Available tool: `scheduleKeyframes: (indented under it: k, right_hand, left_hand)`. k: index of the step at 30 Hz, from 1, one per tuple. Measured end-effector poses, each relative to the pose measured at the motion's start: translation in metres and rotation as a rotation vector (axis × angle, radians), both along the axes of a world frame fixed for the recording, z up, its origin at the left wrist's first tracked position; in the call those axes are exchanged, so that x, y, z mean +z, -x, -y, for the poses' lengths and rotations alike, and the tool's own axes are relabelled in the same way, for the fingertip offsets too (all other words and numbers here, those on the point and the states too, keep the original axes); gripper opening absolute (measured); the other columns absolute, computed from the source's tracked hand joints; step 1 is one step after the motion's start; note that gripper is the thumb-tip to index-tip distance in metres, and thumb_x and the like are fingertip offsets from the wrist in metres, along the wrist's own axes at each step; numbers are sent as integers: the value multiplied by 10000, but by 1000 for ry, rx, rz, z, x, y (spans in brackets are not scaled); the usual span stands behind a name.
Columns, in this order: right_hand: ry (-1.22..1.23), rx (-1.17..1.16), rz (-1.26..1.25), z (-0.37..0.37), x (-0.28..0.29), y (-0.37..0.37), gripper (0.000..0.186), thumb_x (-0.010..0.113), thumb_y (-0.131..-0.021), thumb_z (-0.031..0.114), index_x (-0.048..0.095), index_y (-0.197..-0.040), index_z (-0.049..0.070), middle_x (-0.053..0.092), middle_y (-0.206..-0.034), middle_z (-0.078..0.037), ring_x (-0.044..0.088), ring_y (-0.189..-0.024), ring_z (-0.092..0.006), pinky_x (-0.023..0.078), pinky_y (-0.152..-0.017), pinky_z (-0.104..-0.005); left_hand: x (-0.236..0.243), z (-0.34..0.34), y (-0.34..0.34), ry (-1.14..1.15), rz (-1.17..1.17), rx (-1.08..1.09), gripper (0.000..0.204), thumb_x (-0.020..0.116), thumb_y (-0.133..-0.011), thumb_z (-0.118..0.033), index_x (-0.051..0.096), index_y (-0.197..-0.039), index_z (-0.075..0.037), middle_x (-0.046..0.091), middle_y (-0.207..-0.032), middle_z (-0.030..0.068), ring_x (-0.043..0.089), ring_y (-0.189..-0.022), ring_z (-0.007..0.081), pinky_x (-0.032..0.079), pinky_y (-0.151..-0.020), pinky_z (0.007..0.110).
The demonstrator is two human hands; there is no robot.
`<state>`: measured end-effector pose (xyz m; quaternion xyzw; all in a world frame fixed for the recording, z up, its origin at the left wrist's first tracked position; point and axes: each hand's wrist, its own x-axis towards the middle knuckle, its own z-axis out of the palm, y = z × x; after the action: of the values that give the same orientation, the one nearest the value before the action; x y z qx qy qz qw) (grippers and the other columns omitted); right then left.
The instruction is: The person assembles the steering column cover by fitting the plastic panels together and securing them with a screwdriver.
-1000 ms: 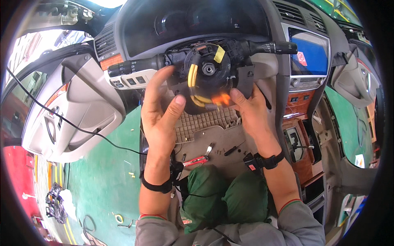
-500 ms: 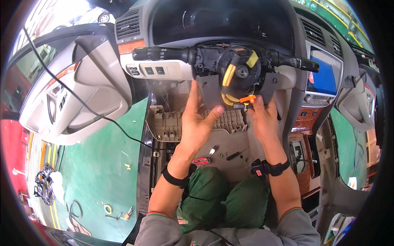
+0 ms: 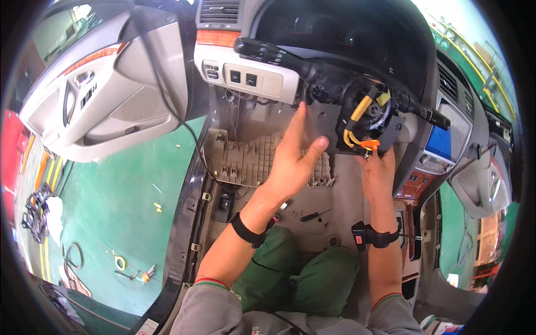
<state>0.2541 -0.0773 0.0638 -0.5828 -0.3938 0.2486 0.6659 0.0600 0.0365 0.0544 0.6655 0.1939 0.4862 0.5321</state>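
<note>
The bare steering column has no wheel, and its round black hub (image 3: 382, 118) carries yellow cables (image 3: 360, 109) that end in an orange connector (image 3: 369, 145). A dark grey column cover (image 3: 325, 127) sits under the hub. At the cover's left edge is my left hand (image 3: 291, 159), its thumb in front and index finger pointing up; the other fingers are mostly hidden. My right hand (image 3: 379, 170) grips the cover's lower edge from below, just under the orange connector, its fingertips partly out of sight. Stalks stick out at the left (image 3: 273, 54) and right (image 3: 432, 114).
A beige ribbed trim panel (image 3: 248, 159) lies in the footwell. Nearer my knees is a screwdriver (image 3: 315, 215) on the carpet. The door (image 3: 137, 100) stands open at left, with a black cable (image 3: 194, 137) hanging across the opening. Tools lie on the green floor.
My view has shifted and tilted, so the column and both hands appear farther right. Both hands stay at the cover; the right one sits lower beneath the orange connector.
</note>
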Motion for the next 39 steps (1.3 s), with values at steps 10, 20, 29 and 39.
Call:
scheduleKeyframes:
  k: [10, 20, 29, 39]
  right_hand:
    - [-139, -44, -182, -13, 10, 8, 379, 643, -1043, 184, 525, -1389, 84, 645, -1302, -59, 662, -1142, -190, 565, -974, -415]
    - [-203, 122, -269, -18, 9, -5, 437, 595, -1062, 290, 525, -1428, 60, 611, -1395, -105, 605, -1273, -283, 512, -1079, -558]
    - [-197, 117, -346, -19, 19, 4, 499, 624, -1043, 319, 509, -1412, 2, 605, -1381, -120, 614, -1245, -297, 528, -1061, -550]
    - [-197, 26, -267, -17, 25, 8, 536, 607, -1051, 317, 466, -1477, 22, 538, -1469, -191, 576, -1305, -385, 458, -1139, -601]
  left_hand:
    - [11, -12, -4, 78, 69, -55, 755, 613, -1033, -285, 247, -1587, 73, 311, -1632, 291, 294, -1538, 367, 246, -1246, 408]
    - [13, -17, -16, -42, 69, 117, 729, 603, -1061, -322, 268, -1605, 28, 459, -1557, 217, 485, -1379, 220, 456, -1076, 326]
    - [-47, -36, -30, 770, 448, -291, 825, 505, -1065, -484, 128, -1654, -48, 260, -1689, 120, 304, -1540, 301, 295, -1230, 465]
    - [-52, -88, -97, 966, 573, -423, 617, 372, -1067, -497, 457, -1533, -101, 405, -1633, 44, 288, -1511, 242, 114, -1234, 498]
